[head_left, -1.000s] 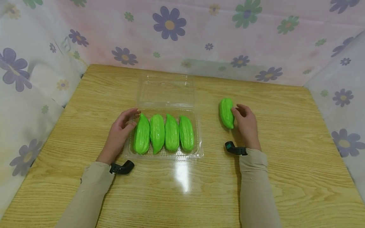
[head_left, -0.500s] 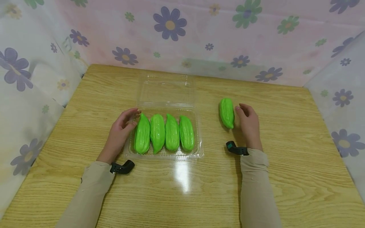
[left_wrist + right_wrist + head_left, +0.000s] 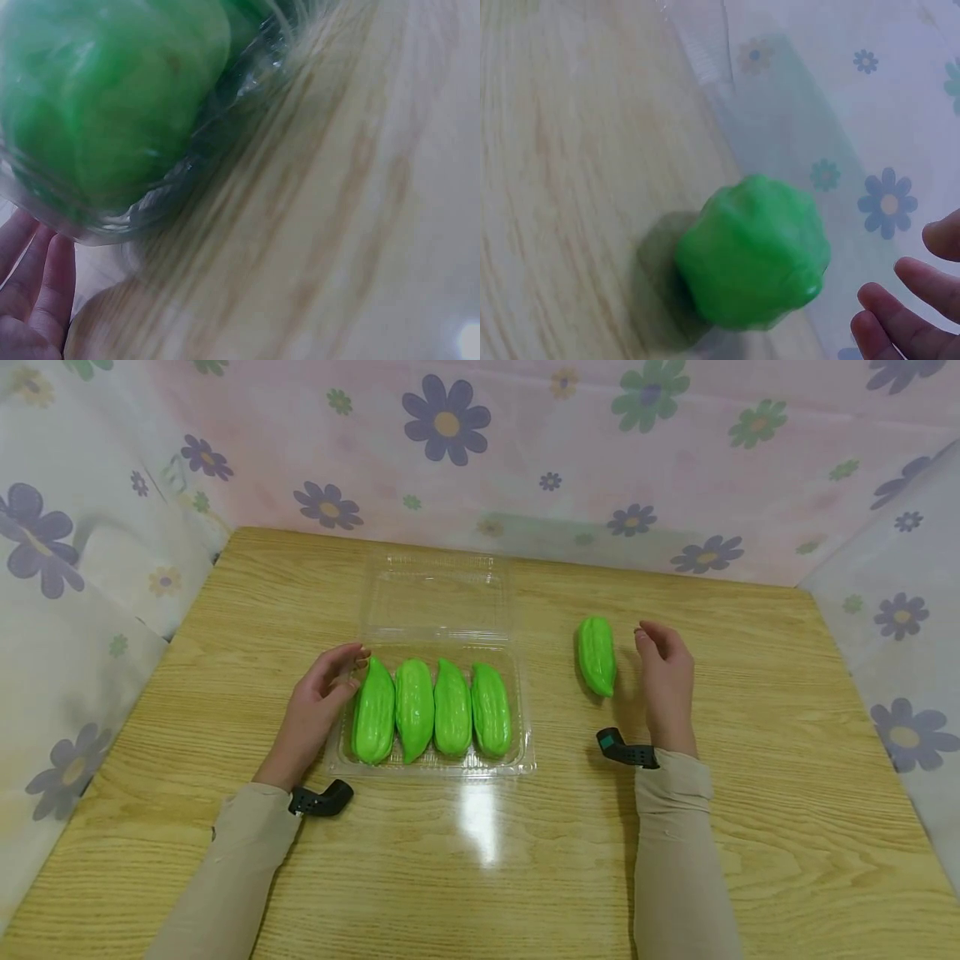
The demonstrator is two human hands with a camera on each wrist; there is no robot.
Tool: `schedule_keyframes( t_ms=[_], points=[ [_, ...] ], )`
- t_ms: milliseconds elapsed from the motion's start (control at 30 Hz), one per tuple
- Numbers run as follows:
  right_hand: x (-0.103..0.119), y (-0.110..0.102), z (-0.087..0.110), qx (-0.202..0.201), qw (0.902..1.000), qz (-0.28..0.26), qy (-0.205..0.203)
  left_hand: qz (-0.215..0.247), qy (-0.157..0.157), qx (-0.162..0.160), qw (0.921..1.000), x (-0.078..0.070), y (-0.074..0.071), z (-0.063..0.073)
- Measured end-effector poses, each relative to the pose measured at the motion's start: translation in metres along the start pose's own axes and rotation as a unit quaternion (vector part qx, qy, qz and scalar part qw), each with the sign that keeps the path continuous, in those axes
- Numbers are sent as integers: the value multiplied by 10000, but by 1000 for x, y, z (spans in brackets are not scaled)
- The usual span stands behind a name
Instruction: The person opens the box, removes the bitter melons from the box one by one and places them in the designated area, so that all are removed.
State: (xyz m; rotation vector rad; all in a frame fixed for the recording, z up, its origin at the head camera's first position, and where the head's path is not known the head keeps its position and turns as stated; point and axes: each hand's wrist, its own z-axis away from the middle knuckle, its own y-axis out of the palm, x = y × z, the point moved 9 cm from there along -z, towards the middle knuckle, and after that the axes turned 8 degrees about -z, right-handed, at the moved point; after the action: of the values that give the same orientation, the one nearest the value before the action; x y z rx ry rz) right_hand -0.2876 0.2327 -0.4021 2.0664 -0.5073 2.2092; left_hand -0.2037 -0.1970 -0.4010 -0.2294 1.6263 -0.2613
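Note:
A glossy green ridged vegetable, pointed at one end, lies alone on the table. My right hand is just to its right with a gap between them, holding nothing. In the right wrist view the same ridged vegetable shows end-on, the fingertips apart from it. Several matching green vegetables lie side by side in a clear plastic clamshell box. My left hand is at the box's left side, fingers loosely bent. In the left wrist view its fingertips are right at the box wall.
The clamshell's clear lid lies folded back toward the far edge of the wooden table. Flower-printed cloth hangs behind and along both sides. A black wrist camera is strapped at each cuff.
My right hand has let go of the lone vegetable and moved away to the right. The vegetable has stayed in place, and my left hand has hardly moved.

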Motion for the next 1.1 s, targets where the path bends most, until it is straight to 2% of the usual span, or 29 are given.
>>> schedule_keyframes(
  t_ms=[200, 300, 433, 533, 600, 767, 933, 1100],
  points=[
    [18, 7, 6, 132, 9989, -409, -204, -17, 5, -15, 10000, -1, 0, 0],
    [29, 14, 10, 378, 9963, -697, -336, -27, 27, -20, 10000, -1, -1, 0],
    [42, 30, 20, 1162, 9872, -1043, -318, -16, 40, -16, 10000, 6, -1, -2],
    [50, 44, 28, 1837, 9759, -1148, -246, -32, 72, -24, 10000, 14, -2, -4],
    [55, 52, 34, 2168, 9699, -1084, -247, -44, 94, -38, 9999, 19, -2, -5],
    [63, 72, 48, 2676, 9606, -705, -241, -25, 52, -45, 10000, 26, -2, -7],
    [66, 91, 62, 3119, 9490, -429, -178, 33, 62, -51, 10000, 26, -2, -7],
    [68, 108, 75, 3443, 9382, -194, -281, -12, 132, -167, 9998, 24, -3, -7]
  ],
)
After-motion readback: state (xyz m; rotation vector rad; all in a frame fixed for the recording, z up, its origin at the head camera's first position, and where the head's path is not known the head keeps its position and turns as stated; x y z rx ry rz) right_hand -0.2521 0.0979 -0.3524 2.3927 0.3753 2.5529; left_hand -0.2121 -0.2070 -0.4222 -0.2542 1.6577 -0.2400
